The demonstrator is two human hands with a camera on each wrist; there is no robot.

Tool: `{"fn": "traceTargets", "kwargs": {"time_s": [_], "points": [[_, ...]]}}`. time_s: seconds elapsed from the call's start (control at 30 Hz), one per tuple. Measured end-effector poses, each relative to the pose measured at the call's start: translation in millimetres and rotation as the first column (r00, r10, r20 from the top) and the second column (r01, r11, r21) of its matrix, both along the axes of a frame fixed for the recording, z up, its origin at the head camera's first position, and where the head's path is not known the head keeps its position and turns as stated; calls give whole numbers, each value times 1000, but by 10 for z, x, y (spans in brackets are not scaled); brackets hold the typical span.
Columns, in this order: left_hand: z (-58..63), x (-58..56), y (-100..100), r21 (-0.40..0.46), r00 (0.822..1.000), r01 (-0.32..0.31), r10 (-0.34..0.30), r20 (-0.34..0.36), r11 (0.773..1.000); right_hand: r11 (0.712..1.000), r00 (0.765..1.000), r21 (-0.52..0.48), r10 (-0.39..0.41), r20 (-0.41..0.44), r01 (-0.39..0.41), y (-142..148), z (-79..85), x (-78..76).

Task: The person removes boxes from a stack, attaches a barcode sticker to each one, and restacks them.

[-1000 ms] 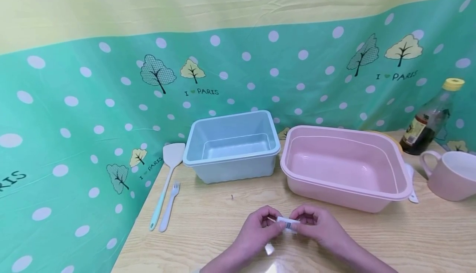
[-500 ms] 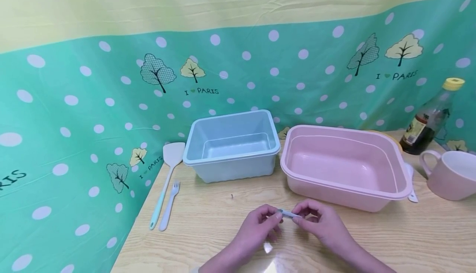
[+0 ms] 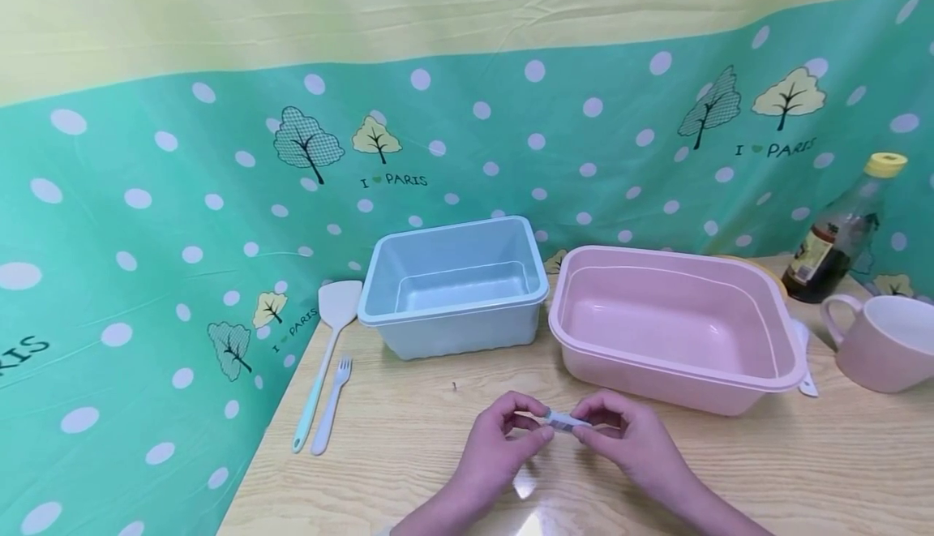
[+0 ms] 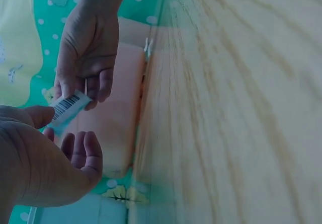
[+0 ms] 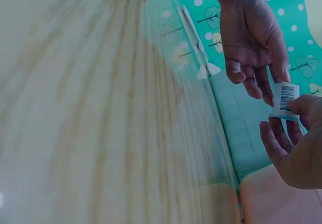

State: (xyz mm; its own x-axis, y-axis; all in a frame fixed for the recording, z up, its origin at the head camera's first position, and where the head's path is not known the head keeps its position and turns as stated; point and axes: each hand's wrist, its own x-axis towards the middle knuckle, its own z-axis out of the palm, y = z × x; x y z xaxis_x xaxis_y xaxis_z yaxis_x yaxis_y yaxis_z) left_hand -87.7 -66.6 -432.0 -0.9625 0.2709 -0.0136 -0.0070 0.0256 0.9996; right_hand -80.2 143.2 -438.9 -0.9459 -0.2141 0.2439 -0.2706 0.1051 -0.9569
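A small white packet (image 3: pixel 563 422) with a barcode and a teal edge is held over the table, between both hands. The left hand (image 3: pixel 503 443) pinches its left end with thumb and fingertips. On the other end, the thumb and index finger of the right hand (image 3: pixel 638 443) pinch it. In the left wrist view the barcode side of the packet (image 4: pixel 70 107) faces the camera, the left hand (image 4: pixel 50 156) at lower left and the right hand (image 4: pixel 93 58) above. The right wrist view shows the packet (image 5: pixel 285 95) with the left thumb at its top edge.
Behind the hands stand a blue basin (image 3: pixel 452 329) and a pink basin (image 3: pixel 657 382). A spatula (image 3: pixel 330 362) and a fork (image 3: pixel 333 406) lie at left. At right are a pink mug (image 3: pixel 883 349), a sauce bottle (image 3: pixel 832 252) and a white utensil (image 3: pixel 807 382) partly hidden by the pink basin.
The packet has turned in the fingers: its broad face showed first, then it looked nearly edge-on, and now the barcode shows partly again. Both hands have shifted slightly away from the person.
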Motion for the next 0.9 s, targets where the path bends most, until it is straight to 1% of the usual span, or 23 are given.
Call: {"fn": "traceTargets", "kwargs": {"time_s": [0.13, 0.23, 0.37, 0.47, 0.6, 0.77, 0.83, 0.9], "points": [[-8, 13, 14, -45, 1000, 3, -3, -7, 999, 1000, 1000, -11, 5, -7, -5, -1, -10, 0], [-20, 14, 21, -68, 1000, -4, 2, -24, 998, 1000, 1000, -10, 4, -31, -4, -5, -14, 2], [-17, 17, 23, -98, 998, -10, 4, -65, 995, 1000, 996, 12, -1, -85, 2, -13, -15, -1], [-18, 22, 25, -123, 996, -14, 3, -87, 992, 1000, 995, 28, -6, -100, 9, -17, -14, -3], [-24, 27, 24, -151, 996, -20, 5, -94, 988, 999, 994, 52, -7, -105, 13, -21, -17, -2], [-37, 33, 26, -141, 997, -27, 17, -69, 990, 994, 993, 105, -21, -114, 33, -27, -10, -1], [-44, 35, 30, -121, 998, -9, 3, -56, 993, 992, 993, 120, -21, -116, 35, -28, -6, 1], [-49, 37, 34, -101, 999, 22, -27, -46, 995, 990, 992, 136, -20, -121, 36, -29, -3, 4]]}}
